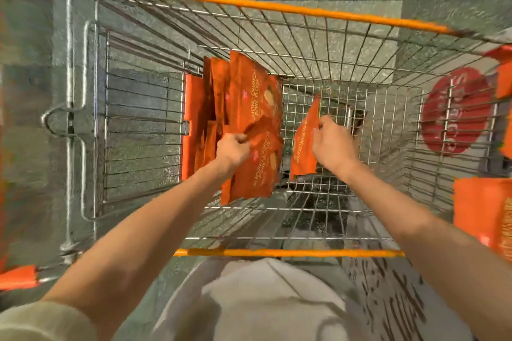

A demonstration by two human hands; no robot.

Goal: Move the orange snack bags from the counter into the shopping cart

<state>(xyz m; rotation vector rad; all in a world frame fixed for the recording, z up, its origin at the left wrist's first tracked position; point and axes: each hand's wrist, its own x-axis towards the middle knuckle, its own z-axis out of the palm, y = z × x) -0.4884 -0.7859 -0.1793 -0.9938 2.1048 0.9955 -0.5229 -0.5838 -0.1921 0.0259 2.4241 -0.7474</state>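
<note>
Reaching down into the cart [277, 12], my left hand [231, 147] grips a stack of orange bags [249, 108] standing against its left wall, while my right hand [331, 141] pinches a single bag [304, 144] just beside them.

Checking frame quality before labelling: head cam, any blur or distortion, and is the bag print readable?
Head view: wide-angle bend bows the cart rim; motion smear at the edges, worst on the orange bags at far right. Centre sharper: print on the bag stack in the left hand partly readable; the right hand pinches a single bag, its text blurred.
</note>
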